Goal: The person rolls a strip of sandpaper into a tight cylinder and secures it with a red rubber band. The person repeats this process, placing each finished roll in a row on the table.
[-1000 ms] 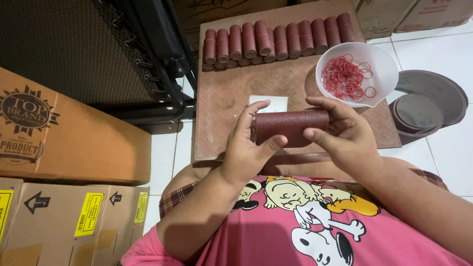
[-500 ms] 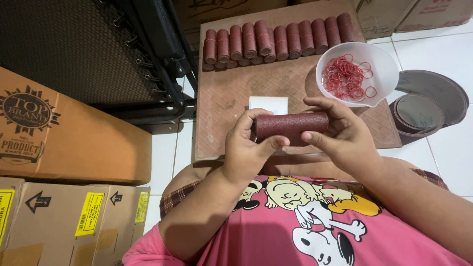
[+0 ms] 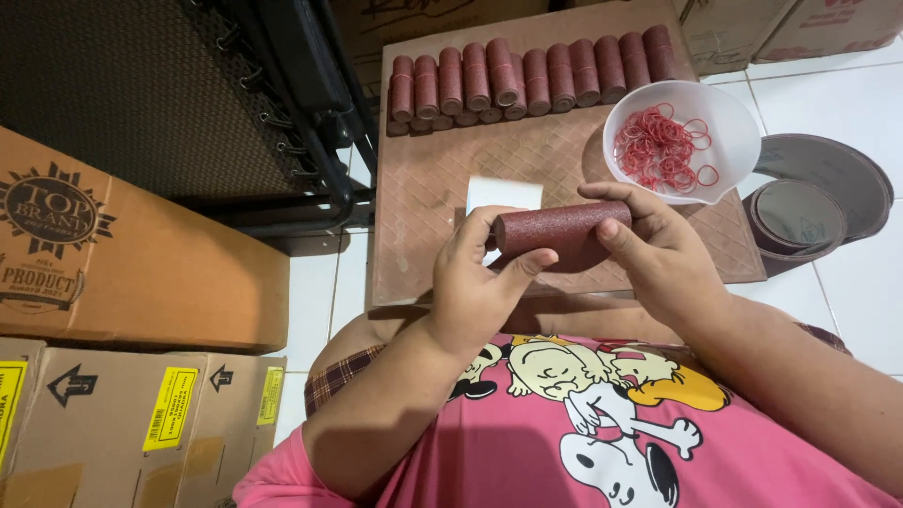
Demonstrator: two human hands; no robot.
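The sandpaper roll (image 3: 562,232) lies horizontal, clamped at its ends between the left hand (image 3: 475,287) and right hand (image 3: 658,249). Both hands are closed around it. It hangs above the brown board (image 3: 442,179), near the white bowl (image 3: 734,141) of red rubber bands.

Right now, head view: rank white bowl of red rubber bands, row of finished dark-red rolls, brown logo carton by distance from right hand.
From the right hand:
1. White bowl of red rubber bands, just beyond it.
2. Row of finished dark-red rolls, board's far edge.
3. Brown logo carton, far left.

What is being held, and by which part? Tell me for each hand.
Both hands hold one dark red sandpaper roll: left hand has its grip on the left end, right hand on the right end.
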